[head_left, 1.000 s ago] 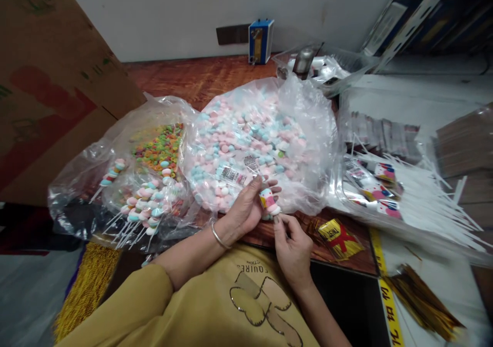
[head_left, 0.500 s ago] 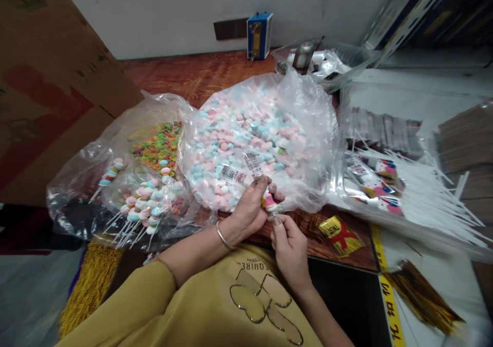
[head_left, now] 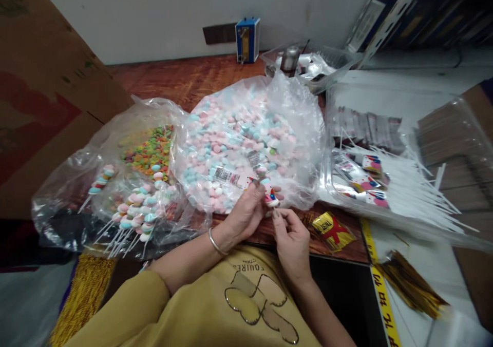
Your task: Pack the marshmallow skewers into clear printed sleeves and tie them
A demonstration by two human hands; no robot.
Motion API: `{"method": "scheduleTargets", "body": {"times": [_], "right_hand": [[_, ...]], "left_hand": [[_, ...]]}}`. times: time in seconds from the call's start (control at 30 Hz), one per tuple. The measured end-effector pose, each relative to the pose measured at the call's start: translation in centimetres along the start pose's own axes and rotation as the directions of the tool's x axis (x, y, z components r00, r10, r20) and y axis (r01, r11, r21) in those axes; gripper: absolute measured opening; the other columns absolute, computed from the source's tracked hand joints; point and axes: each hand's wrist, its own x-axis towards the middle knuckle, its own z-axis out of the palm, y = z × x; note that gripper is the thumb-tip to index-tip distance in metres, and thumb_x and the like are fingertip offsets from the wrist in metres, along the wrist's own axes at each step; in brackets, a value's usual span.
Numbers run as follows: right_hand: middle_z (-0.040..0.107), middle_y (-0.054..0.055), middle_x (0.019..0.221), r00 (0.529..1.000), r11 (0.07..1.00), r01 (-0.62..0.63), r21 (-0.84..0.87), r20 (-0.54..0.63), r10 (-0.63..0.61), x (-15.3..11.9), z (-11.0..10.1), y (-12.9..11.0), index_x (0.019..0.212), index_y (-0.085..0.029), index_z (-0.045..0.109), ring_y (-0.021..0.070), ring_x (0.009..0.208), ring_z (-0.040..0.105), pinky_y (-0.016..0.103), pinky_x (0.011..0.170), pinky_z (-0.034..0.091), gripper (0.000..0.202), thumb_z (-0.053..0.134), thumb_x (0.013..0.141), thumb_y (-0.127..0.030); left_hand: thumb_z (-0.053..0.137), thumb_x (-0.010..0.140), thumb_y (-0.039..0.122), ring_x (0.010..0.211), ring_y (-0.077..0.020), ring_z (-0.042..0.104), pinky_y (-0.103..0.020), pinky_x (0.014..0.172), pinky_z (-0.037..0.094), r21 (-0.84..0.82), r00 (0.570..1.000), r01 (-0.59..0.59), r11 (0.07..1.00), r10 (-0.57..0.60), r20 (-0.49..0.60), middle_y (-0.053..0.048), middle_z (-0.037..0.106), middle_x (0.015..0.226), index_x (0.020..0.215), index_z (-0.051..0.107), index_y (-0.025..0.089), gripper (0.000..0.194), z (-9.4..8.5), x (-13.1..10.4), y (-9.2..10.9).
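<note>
Wrapped around a small printed candy packet point(head_left: 271, 197), my left hand point(head_left: 245, 211) is closed, with a silver bangle on its wrist. My right hand point(head_left: 291, 239) pinches at the packet's lower end; what lies between its fingertips is too small to make out. Behind the hands spreads a big clear bag of pink, blue and white candies point(head_left: 219, 147). Another clear printed wrapper point(head_left: 227, 176) lies on that bag, left of the packet. Stacked candies on white sticks point(head_left: 136, 211) rest at the left, by a bag of colourful ring candies point(head_left: 150, 149).
A clear tray point(head_left: 327, 190) at the right holds white sticks point(head_left: 419, 193) and printed wrappers point(head_left: 358, 175). Near my right hand lies a yellow packet point(head_left: 333, 231); gold ties point(head_left: 414, 285) are further right. A blue box point(head_left: 247, 40) stands by the wall. Cardboard point(head_left: 50, 95) rises at left.
The view has shifted, so the table items appear further left. More of the printed packet shows between my hands, and my right fingers stay pinched at its lower end.
</note>
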Motion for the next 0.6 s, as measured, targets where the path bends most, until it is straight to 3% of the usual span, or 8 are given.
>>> {"method": "scheduleTargets", "body": {"times": [0.13,0.23,0.3,0.37,0.43,0.47,0.5,0.6], "right_hand": [[0.04,-0.008,0.059,0.975,0.968,-0.169,0.187,0.173,0.137,-0.3,-0.3,-0.2,0.092,-0.019,0.067,0.0081,0.05,0.032,0.022,0.047,0.027,0.032,0.064,0.094,-0.051],[0.026,-0.013,0.051,0.859,0.807,-0.447,0.387,0.438,0.265,-0.8,-0.3,-0.2,0.092,-0.019,0.066,0.0052,0.039,0.016,0.021,0.04,0.021,0.036,0.062,0.094,-0.055],[0.023,-0.014,0.048,0.812,0.782,-0.495,0.378,0.521,0.262,-1.2,-0.4,0.0,0.093,-0.02,0.066,0.0053,0.035,0.013,0.022,0.038,0.022,0.035,0.059,0.096,-0.054],[0.029,-0.012,0.047,0.87,0.916,-0.316,0.249,0.461,0.175,-1.5,-0.6,0.3,0.098,-0.019,0.07,0.0073,0.034,0.021,0.023,0.039,0.026,0.034,0.053,0.1,-0.05],[0.046,-0.006,0.051,0.948,0.993,0.108,-0.055,0.306,-0.087,-1.6,-0.7,0.7,0.106,-0.017,0.073,0.0101,0.04,0.037,0.026,0.044,0.032,0.032,0.052,0.102,-0.04],[0.053,-0.003,0.055,0.929,0.909,0.332,-0.251,0.254,-0.269,-1.6,-0.7,0.8,0.11,-0.015,0.074,0.0113,0.045,0.043,0.027,0.049,0.034,0.029,0.053,0.102,-0.034],[0.058,-0.001,0.058,0.864,0.749,0.504,-0.43,0.245,-0.44,-1.5,-0.7,1.0,0.113,-0.013,0.074,0.0122,0.048,0.047,0.029,0.052,0.036,0.027,0.054,0.101,-0.027],[0.058,-0.001,0.054,0.628,0.247,0.67,-0.701,0.356,-0.692,-0.9,-0.5,1.2,0.119,-0.004,0.071,0.0132,0.048,0.048,0.032,0.058,0.037,0.026,0.056,0.099,-0.014]], "left_hand": [[0.094,0.066,0.034,0.077,-0.0148,0.068,-0.032,0.082,0.056,-0.107,0.998,-0.049,0.993,0.044,-0.051,-0.001,0.07,0.086,0.103,0.068,0.017,0.048,0.0,1.2,2.1],[0.096,0.062,0.026,0.068,-0.0105,0.064,-0.027,0.075,0.055,-0.136,0.995,-0.068,0.988,0.057,-0.084,0.004,0.064,0.074,0.095,0.067,0.017,0.045,0.1,1.5,2.9],[0.097,0.06,0.026,0.066,-0.0097,0.063,-0.025,0.071,0.055,-0.132,0.992,-0.068,0.989,0.053,-0.116,0.004,0.064,0.074,0.089,0.066,0.016,0.044,0.2,1.5,3.0],[0.097,0.059,0.026,0.064,-0.009,0.063,-0.025,0.07,0.055,-0.112,0.984,-0.063,0.992,0.044,-0.17,0.003,0.065,0.074,0.082,0.063,0.015,0.043,0.5,1.6,2.9],[0.097,0.06,0.025,0.062,-0.008,0.061,-0.025,0.07,0.056,-0.093,0.974,-0.066,0.993,0.044,-0.223,0.004,0.063,0.071,0.077,0.06,0.014,0.042,0.7,1.9,2.8],[0.096,0.061,0.025,0.06,-0.0072,0.059,-0.025,0.07,0.056,-0.086,0.969,-0.07,0.994,0.047,-0.242,0.005,0.061,0.069,0.076,0.058,0.014,0.042,0.9,2.0,2.7],[0.095,0.063,0.025,0.058,-0.0063,0.057,-0.025,0.07,0.055,-0.081,0.965,-0.075,0.994,0.052,-0.256,0.006,0.059,0.067,0.075,0.057,0.015,0.042,1.0,2.2,2.6],[0.093,0.067,0.03,0.052,-0.0047,0.052,-0.025,0.068,0.054,-0.074,0.952,-0.095,0.993,0.069,-0.297,0.008,0.054,0.065,0.076,0.052,0.017,0.044,1.6,2.5,2.1]]}}
